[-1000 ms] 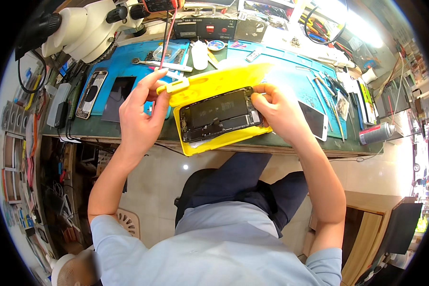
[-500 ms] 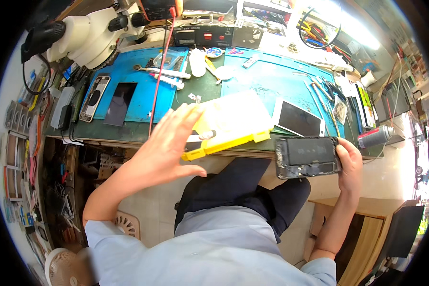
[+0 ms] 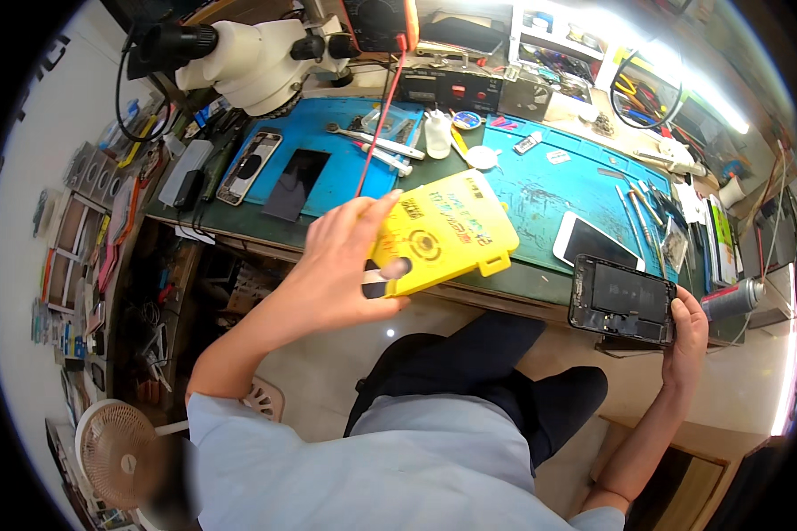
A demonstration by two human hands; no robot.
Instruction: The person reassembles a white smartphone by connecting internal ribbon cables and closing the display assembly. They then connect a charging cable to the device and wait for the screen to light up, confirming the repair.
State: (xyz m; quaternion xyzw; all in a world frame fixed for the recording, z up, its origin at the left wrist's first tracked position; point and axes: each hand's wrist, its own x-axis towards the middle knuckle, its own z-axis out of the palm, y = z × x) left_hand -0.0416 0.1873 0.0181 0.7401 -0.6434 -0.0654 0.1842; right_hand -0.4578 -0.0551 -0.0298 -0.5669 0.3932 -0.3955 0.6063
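Note:
At the bench's front edge, my left hand [image 3: 332, 265] grips the left end of a closed yellow plastic case [image 3: 443, 221], thumb low and fingers over its top. My right hand [image 3: 682, 323] holds an opened black phone [image 3: 618, 301] by its right end, battery and internals showing, out past the front edge on the right. Just behind that phone lies a white phone [image 3: 593, 239] on the right blue mat [image 3: 531, 203]. A dark screen panel [image 3: 297, 181] and an opened silver phone [image 3: 250, 166] lie on or beside the left blue mat.
A white microscope [image 3: 252, 75] stands at the back left, a red cable [image 3: 376, 133] hanging beside it. Tweezers and tools [image 3: 638, 212] lie on the right, near a spray can [image 3: 726, 301]. A white bottle [image 3: 437, 133] stands centre back. A fan [image 3: 119, 451] is at lower left.
The yellow case, earlier open with the black phone inside, is now closed in my left hand. My right hand has moved the phone out and rightward. The head view has shifted.

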